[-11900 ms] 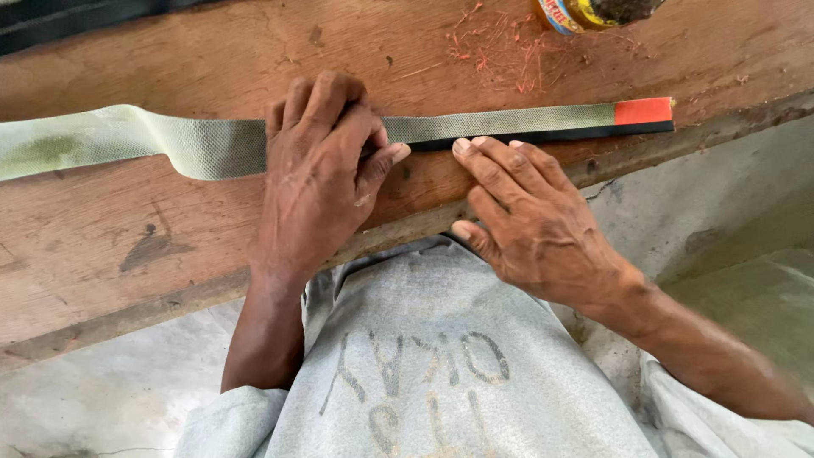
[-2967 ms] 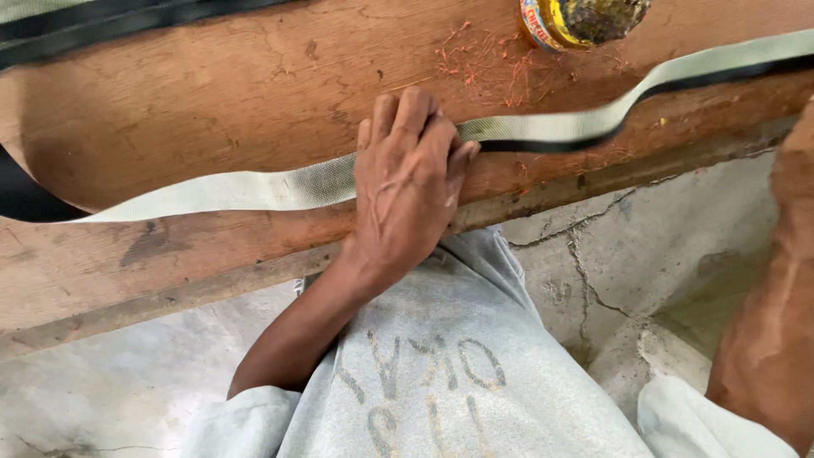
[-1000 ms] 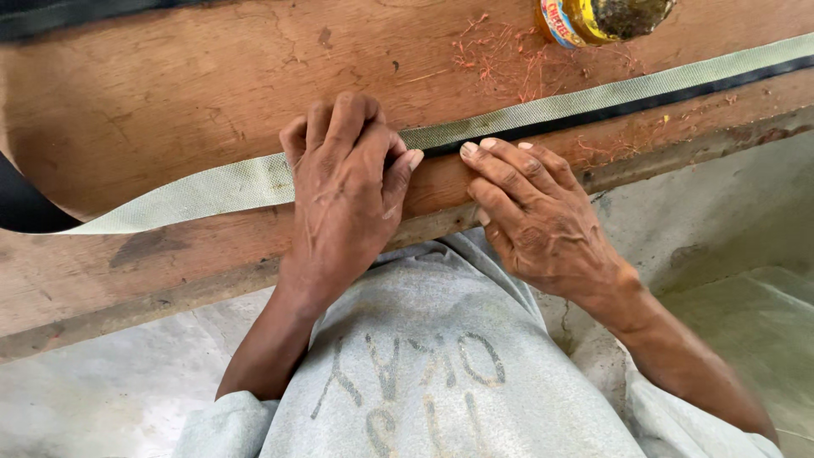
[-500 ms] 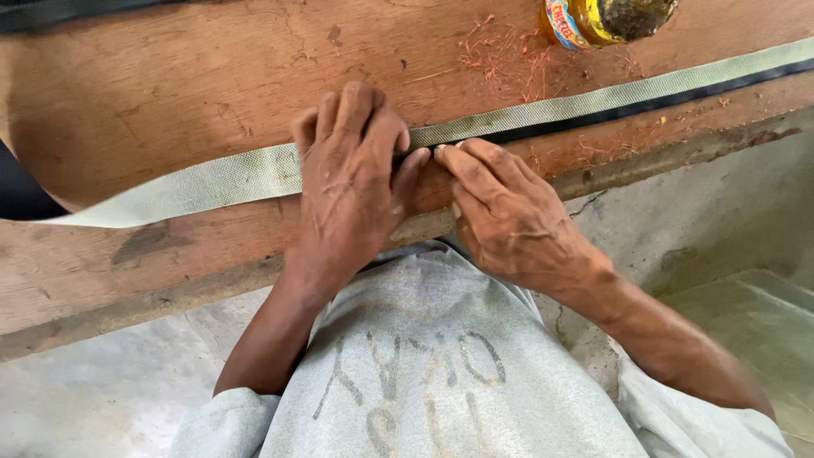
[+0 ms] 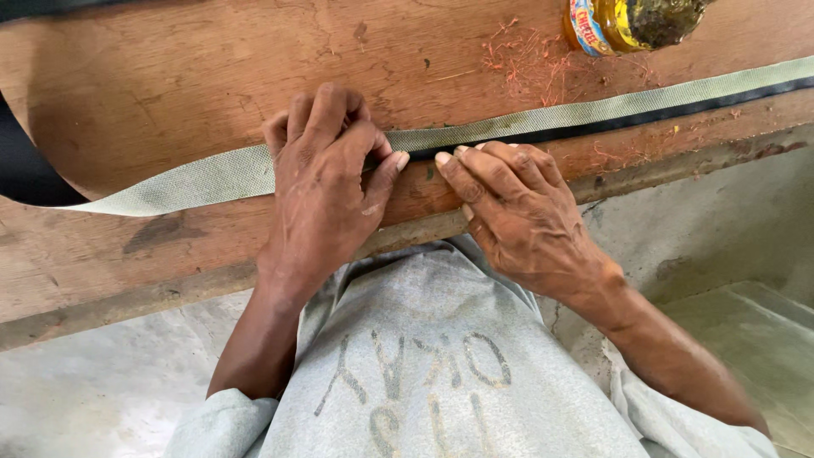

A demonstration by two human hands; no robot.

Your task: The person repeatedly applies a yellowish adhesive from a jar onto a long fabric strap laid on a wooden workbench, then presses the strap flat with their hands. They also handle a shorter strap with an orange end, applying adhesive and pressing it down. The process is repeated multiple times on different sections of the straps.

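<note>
I count one grey-green strap (image 5: 526, 123), one jar (image 5: 632, 21) at 1 o'clock, two hands. Left hand (image 5: 326, 191) pinches strap against wooden bench (image 5: 153, 93); right hand (image 5: 517, 212) fingertips press it, uncurled. Bench edge at 6 o'clock; free board toward 11

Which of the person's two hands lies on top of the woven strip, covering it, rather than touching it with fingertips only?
The left hand: it lies over the pale woven strip and hides that part. The right hand stays below, only its fingertips at the strip's edge.
</note>
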